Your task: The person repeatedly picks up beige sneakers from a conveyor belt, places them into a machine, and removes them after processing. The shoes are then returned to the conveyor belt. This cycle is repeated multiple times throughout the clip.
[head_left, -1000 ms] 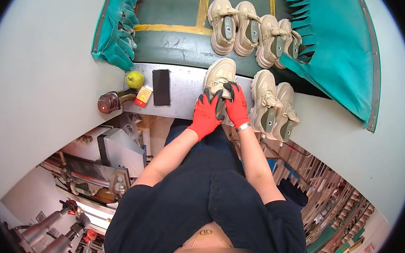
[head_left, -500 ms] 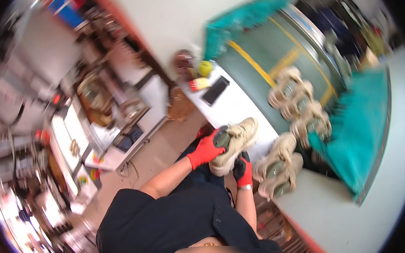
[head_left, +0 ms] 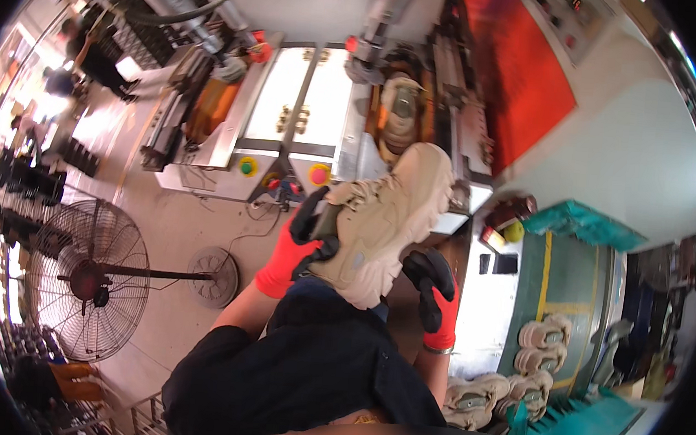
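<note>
A beige sneaker (head_left: 375, 236) with a chunky pale sole is tilted in front of me, its toe pointing up toward the machine. My left hand (head_left: 300, 250), in a red glove with black fingers, grips it at the collar. On the sole side, my right hand (head_left: 432, 294) wears a matching glove and has its fingers apart. It seems just clear of the sole. Beyond the toe, another beige shoe (head_left: 401, 111) sits in the right station of a pressing machine (head_left: 352, 165).
Red and green buttons (head_left: 319, 173) line the machine's front. A tall fan (head_left: 90, 275) stands at the left. To the right, several beige shoes (head_left: 543, 335) rest on a green conveyor (head_left: 560, 275) with teal curtains (head_left: 584, 224). People (head_left: 95, 54) are far left.
My view has swung left from the conveyor to the machine. The sneaker came along in my left hand, while my right hand has opened away from the sole.
</note>
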A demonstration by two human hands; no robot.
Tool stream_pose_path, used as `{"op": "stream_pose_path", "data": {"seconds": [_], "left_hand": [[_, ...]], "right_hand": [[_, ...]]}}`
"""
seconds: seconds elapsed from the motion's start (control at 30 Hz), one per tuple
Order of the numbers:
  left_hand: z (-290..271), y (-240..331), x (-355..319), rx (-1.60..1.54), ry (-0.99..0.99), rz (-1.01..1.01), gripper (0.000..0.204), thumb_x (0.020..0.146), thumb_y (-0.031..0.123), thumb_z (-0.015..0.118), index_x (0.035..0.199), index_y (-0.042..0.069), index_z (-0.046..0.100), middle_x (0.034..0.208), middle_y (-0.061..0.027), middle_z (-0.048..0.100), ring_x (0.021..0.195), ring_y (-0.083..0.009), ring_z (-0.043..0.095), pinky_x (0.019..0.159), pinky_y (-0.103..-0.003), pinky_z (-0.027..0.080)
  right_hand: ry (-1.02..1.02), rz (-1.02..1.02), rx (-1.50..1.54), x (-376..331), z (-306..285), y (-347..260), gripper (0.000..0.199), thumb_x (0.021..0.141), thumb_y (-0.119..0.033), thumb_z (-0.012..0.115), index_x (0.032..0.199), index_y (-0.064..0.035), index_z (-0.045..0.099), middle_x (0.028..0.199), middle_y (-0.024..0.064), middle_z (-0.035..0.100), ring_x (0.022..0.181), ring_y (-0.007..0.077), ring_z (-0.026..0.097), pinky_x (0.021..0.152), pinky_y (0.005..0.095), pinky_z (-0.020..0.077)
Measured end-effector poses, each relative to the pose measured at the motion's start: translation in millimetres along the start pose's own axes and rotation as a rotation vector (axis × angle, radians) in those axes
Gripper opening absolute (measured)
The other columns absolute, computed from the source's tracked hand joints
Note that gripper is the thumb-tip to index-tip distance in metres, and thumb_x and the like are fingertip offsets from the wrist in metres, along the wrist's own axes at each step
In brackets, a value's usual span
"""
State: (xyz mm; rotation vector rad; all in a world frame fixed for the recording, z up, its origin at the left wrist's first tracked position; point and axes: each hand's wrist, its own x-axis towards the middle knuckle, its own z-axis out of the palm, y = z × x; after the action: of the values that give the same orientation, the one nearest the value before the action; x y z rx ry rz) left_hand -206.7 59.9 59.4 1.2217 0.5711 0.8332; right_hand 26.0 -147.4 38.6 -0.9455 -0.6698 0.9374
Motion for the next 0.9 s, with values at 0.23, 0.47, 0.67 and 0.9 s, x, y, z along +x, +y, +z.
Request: {"op": "stream_pose_path", "data": {"seconds": [0.23,0.47,0.67,0.9], "left_hand": [[-202.9,86.8,-2.7,0.027,0.42,0.085,0.081,0.086,-0.001,0.071,0.161,0.0,0.04,0.154,-0.0124,0.052,0.135,-0.0216,0.057,0.109,-0.033,0.048],[-415.4,121.6,96.0,0.289,0.485,0.21,0.066,0.091,-0.007,0.069,0.153,-0.001,0.05,0.138,-0.0128,0.066,0.117,-0.0205,0.068,0.096,-0.03,0.057],[-533.9,109.6,271.6,0.42,0.347,0.084,0.057,0.089,-0.001,0.073,0.144,-0.002,0.06,0.115,-0.0069,0.073,0.097,-0.0135,0.069,0.087,-0.028,0.057],[-513.6,56.2,380.9,1.238,0.454,-0.007,0.085,0.083,0.029,0.082,0.158,0.014,0.045,0.12,-0.0228,0.073,0.113,-0.0414,0.069,0.095,-0.049,0.054]], "right_hand": [[-0.212,0.101,0.052,100.8,134.2,86.1,0.055,0.102,-0.011,0.061,0.153,0.0034,0.045,0.145,0.0225,0.06,0.133,0.036,0.061,0.116,0.0511,0.0475],[-0.182,0.164,0.141,172.8,245.7,147.3,0.051,0.103,-0.007,0.059,0.152,0.0034,0.047,0.144,0.0216,0.062,0.134,0.0351,0.06,0.117,0.0486,0.0455],[0.027,0.114,-0.053,174.2,275.1,155.9,0.048,0.106,-0.008,0.054,0.151,0.0049,0.046,0.143,0.0235,0.061,0.132,0.0352,0.061,0.114,0.0471,0.0484],[0.31,0.132,-0.078,147.0,266.9,164.6,0.052,0.105,-0.015,0.06,0.151,0.0048,0.045,0.141,0.0224,0.061,0.131,0.033,0.061,0.112,0.0443,0.0505]]}}
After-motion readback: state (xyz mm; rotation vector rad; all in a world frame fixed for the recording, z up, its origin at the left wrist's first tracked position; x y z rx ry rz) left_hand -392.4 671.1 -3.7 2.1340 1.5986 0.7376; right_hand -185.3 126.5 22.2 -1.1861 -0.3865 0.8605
